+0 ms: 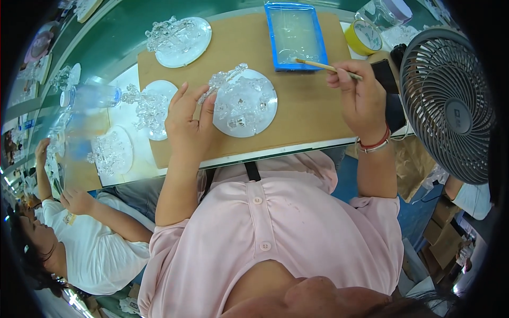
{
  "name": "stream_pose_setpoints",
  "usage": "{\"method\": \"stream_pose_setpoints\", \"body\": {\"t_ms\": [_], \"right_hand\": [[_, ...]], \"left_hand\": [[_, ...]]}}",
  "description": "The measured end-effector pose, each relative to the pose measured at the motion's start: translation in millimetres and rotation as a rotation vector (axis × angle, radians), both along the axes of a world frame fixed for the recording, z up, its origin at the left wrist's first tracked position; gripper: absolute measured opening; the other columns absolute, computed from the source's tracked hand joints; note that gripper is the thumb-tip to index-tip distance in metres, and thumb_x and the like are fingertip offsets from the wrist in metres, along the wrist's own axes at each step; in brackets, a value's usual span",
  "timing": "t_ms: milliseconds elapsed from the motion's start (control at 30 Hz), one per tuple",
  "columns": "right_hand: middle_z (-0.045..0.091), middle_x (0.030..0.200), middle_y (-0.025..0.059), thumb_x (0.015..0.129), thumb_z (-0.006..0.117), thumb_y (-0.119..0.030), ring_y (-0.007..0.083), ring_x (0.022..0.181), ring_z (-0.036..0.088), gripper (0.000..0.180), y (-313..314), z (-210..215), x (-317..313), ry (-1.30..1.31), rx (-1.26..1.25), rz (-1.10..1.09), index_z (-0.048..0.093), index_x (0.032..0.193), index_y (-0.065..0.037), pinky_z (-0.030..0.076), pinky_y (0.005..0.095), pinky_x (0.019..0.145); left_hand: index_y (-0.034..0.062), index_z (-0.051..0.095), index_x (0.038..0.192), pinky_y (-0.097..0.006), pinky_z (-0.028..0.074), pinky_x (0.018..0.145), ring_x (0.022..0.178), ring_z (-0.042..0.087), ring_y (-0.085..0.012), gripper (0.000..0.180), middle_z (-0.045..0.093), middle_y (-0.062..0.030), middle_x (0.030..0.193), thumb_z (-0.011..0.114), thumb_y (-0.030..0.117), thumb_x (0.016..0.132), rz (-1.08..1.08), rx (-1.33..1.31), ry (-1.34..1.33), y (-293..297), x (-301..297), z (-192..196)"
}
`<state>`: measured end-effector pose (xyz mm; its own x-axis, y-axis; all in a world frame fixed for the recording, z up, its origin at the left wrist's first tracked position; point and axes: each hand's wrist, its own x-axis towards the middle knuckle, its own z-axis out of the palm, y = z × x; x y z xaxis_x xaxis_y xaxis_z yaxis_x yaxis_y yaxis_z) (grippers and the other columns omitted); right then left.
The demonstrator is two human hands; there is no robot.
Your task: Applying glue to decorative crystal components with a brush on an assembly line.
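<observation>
Keeping one ornament-laden white disc (123,140) at the near left, presumably out of the elbows' way; holding the left hand (185,121) left of the middle white disc (225,123), pinching a clear beaded sprig (220,82) between thumb and forefinger, spreading the other fingers loosely, probably for steadying the sprig at the disc's far left rim, beside a clear ornament cluster (244,100); not telling for sure between touching and merely overlapping there; holding a slim wooden-handled brush (330,67) in the right hand (363,95), pinching the shaft between thumb and fingertips, curling the rest inward, slanting the brush left so as to bring the tip to the near end of a blue-rimmed tray (322,50); apparently placing the tray's pale, glossy contents within easy reach of that hand; standing a dark round fan (450,106) at the right; setting another ornament-laden white disc (202,46) at the far left, a yellow tape roll (366,37) and a clear jar (379,18) at the far right, likely as spares.
</observation>
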<state>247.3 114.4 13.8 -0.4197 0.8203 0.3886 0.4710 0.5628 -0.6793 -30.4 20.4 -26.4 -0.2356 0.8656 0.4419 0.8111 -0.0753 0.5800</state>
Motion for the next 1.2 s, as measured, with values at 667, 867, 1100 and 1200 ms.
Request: {"method": "stream_pose_setpoints", "body": {"t_ms": [667,867,1100,1200], "right_hand": [[0.063,0.098,0.0182,0.091,0.044,0.003,0.0219,0.079,0.067,0.016,-21,-34,9,0.09,-0.135,0.372,0.052,0.105,0.001,0.054,0.0303,0.073],[0.061,0.102,0.0172,0.093,0.044,0.001,0.0208,0.082,0.067,0.014,-11,-39,-1,0.144,-0.175,0.305,0.051,0.104,0.001,0.054,0.0297,0.073],[0.062,0.101,0.0175,0.093,0.044,0.001,0.021,0.083,0.067,0.014,-21,-32,13,0.036,-0.101,0.374,0.051,0.104,0.001,0.054,0.0295,0.074],[0.063,0.098,0.017,0.092,0.044,0.001,0.0209,0.084,0.067,0.014,-28,-33,12,0.057,-0.121,0.357,0.052,0.104,0.001,0.054,0.0293,0.074]], "left_hand": [[0.0045,0.069,0.093,-0.041,0.047,0.095,0.084,0.067,-0.0234,0.014,0.07,-0.0051,0.085,0.071,0.006,0.079,-0.028,0.051,-0.058,-1,-2,5],[0.0031,0.068,0.091,-0.042,0.047,0.095,0.07,0.067,-0.0171,0.012,0.069,-0.0058,0.081,0.07,0.004,0.079,-0.043,0.047,-0.089,2,0,5],[0.0026,0.068,0.089,-0.041,0.048,0.093,0.069,0.067,-0.0171,0.011,0.07,-0.0052,0.082,0.071,0.004,0.078,-0.041,0.087,-0.045,2,-2,4],[0.0026,0.068,0.088,-0.041,0.049,0.092,0.068,0.066,-0.0166,0.01,0.07,-0.0049,0.081,0.071,0.004,0.078,-0.033,0.1,-0.03,2,0,5]]}}
